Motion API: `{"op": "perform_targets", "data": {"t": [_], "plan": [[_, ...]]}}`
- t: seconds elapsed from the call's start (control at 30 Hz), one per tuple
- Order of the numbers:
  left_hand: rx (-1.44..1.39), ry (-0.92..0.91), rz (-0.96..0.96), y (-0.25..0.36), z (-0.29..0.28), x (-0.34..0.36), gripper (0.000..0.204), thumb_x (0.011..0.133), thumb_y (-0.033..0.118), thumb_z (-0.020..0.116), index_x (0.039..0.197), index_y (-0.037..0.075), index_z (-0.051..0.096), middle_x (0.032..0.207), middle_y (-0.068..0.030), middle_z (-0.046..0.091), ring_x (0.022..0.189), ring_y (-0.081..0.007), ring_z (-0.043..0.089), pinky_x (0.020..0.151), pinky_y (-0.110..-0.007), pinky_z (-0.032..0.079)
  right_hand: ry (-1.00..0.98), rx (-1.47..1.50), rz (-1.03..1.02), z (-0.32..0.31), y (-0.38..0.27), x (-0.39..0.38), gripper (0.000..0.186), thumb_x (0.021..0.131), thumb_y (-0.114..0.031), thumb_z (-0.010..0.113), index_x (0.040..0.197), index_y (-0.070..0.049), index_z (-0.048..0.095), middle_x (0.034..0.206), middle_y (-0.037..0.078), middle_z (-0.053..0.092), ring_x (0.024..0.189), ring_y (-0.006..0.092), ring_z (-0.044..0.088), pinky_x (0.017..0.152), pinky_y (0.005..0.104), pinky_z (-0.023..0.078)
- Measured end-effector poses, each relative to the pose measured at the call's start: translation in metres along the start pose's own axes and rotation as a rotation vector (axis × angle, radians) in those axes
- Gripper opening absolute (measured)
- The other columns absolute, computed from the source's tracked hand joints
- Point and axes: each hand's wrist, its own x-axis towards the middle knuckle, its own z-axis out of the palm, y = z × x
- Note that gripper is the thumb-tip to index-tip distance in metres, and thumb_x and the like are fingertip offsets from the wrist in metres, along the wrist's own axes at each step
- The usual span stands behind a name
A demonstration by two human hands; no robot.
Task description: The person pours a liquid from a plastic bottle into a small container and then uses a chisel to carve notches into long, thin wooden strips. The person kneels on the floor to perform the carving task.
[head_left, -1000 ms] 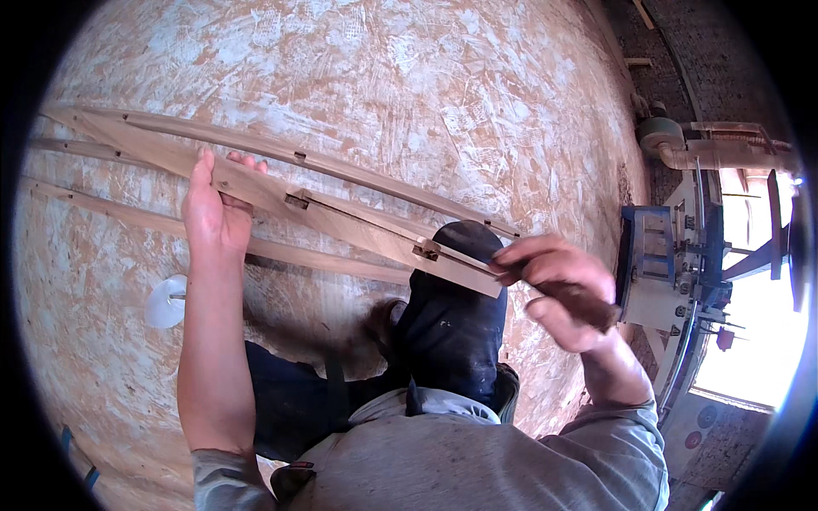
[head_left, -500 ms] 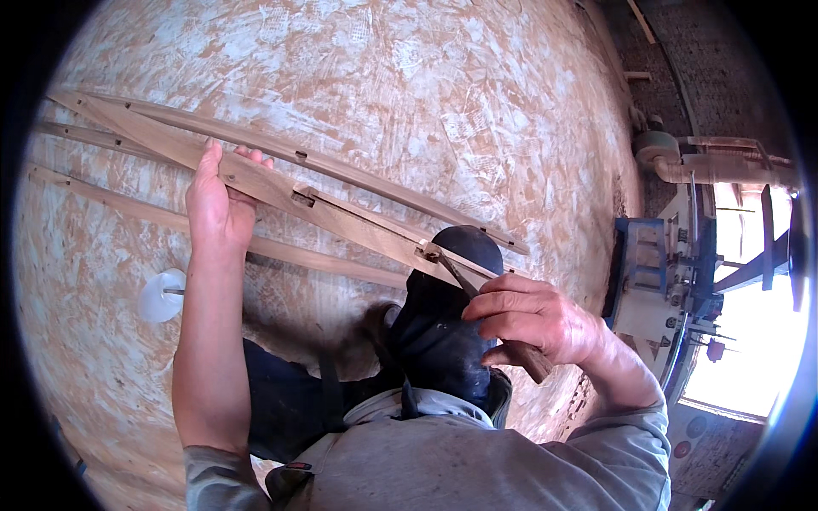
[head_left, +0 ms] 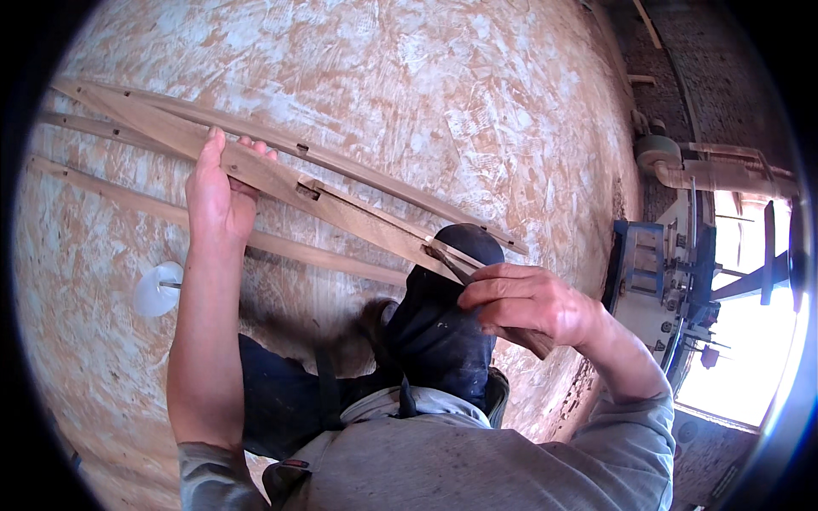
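My left hand [head_left: 220, 189] is wrapped around a long wooden strip [head_left: 264, 175], thumb on the near side and fingertips over the far edge. The strip slants from upper left down to my knee and has a recess [head_left: 308, 189] cut into it right of the hand. In my right hand [head_left: 537, 302] is a chisel [head_left: 450, 261] with a wooden handle, the handle's end sticking out below the palm. Its blade reaches a second notch near the strip's right part, above my knee; the exact tip contact is too small to tell.
Other wooden strips lie on the chipboard floor [head_left: 383, 68]: a notched strip [head_left: 366, 176] beyond the held one and a plain strip [head_left: 324, 258] nearer me. A white round disc [head_left: 158, 289] is left of my forearm. Blue-framed machinery [head_left: 652, 260] stands by a bright opening at right.
My right hand has shifted slightly up and left, and the chisel handle lies flatter. My left hand still grips the strip at about the same spot.
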Motion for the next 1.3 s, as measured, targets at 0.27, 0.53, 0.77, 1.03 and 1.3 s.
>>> {"op": "perform_targets", "data": {"t": [0.27, 0.53, 0.77, 1.03, 1.3], "plan": [[-0.009, 0.002, -0.036, -0.001, -0.002, 0.0, 0.028, 0.099, 0.027, 0.052, 0.107, 0.0, 0.048, 0.093, -0.0093, 0.055, 0.085, -0.0234, 0.061, 0.081, -0.044, 0.055, 0.46, 0.584, 0.144, 0.03, 0.009, -0.029, 0.016, 0.092, -0.012, 0.06, 0.102, -0.001, 0.054, 0.116, 0.024, 0.058, 0.107, 0.0346, 0.06, 0.093, 0.0443, 0.048], [-0.013, -0.031, 0.011, 0.0, -0.001, -0.02, 0.028, 0.102, 0.028, 0.04, 0.105, 0.001, 0.047, 0.089, -0.0103, 0.056, 0.083, -0.0247, 0.059, 0.086, -0.044, 0.052, 0.425, 0.427, 0.018, 0.022, -0.007, 0.047, 0.02, 0.085, -0.008, 0.069, 0.098, 0.002, 0.056, 0.113, 0.023, 0.06, 0.103, 0.028, 0.062, 0.088, 0.0368, 0.05], [-0.053, -0.116, 0.031, -0.004, -0.001, -0.025, 0.025, 0.102, 0.026, 0.042, 0.108, 0.002, 0.046, 0.094, -0.0088, 0.053, 0.086, -0.0229, 0.057, 0.084, -0.047, 0.052, 0.253, 0.178, 0.003, 0.033, 0.0, 0.096, 0.02, 0.079, -0.005, 0.072, 0.094, 0.001, 0.06, 0.107, 0.016, 0.064, 0.096, 0.0296, 0.063, 0.082, 0.037, 0.051], [-0.096, -0.087, 0.005, -0.005, -0.002, -0.025, 0.025, 0.101, 0.027, 0.046, 0.105, 0.003, 0.047, 0.091, -0.0094, 0.051, 0.082, -0.0222, 0.056, 0.079, -0.044, 0.051, 0.172, 0.05, -0.124, 0.031, 0.005, 0.107, 0.016, 0.078, -0.004, 0.072, 0.089, -0.002, 0.06, 0.102, 0.015, 0.064, 0.092, 0.0325, 0.062, 0.079, 0.0385, 0.051], [-0.097, -0.11, 0.006, -0.003, -0.001, -0.03, 0.024, 0.101, 0.027, 0.045, 0.102, 0.003, 0.047, 0.089, -0.009, 0.052, 0.081, -0.022, 0.056, 0.078, -0.044, 0.052, 0.105, 0.11, -0.227, 0.028, 0.022, 0.1, 0.012, 0.081, -0.004, 0.07, 0.086, -0.001, 0.059, 0.101, 0.016, 0.063, 0.091, 0.0317, 0.061, 0.079, 0.039, 0.051]]}}
